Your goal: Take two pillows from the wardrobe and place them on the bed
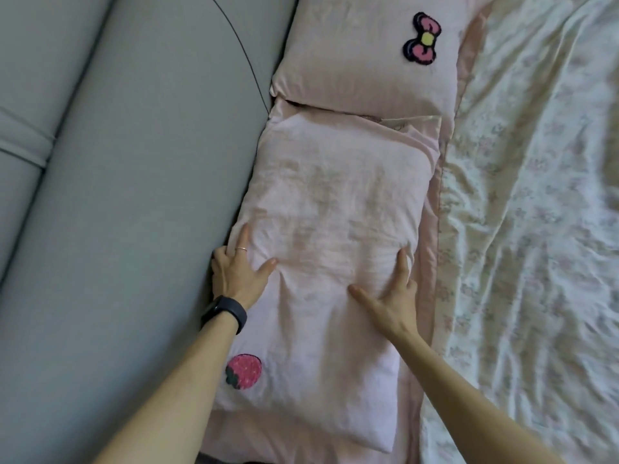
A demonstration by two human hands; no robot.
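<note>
A pale pink pillow with a strawberry patch (321, 236) lies lengthwise on the bed beside the grey headboard. My left hand (234, 266), with a ring and a black wristband, presses flat on its left edge, fingers spread. Flat on the pillow's right side rests my right hand (390, 293), fingers apart. Neither hand grips the fabric. A second pink pillow with a bow patch (355, 58) lies just beyond it, their ends touching. Both lie on a pink under-layer.
The padded grey headboard (127, 182) runs along the left. A crumpled floral sheet (536, 212) covers the bed to the right of the pillows.
</note>
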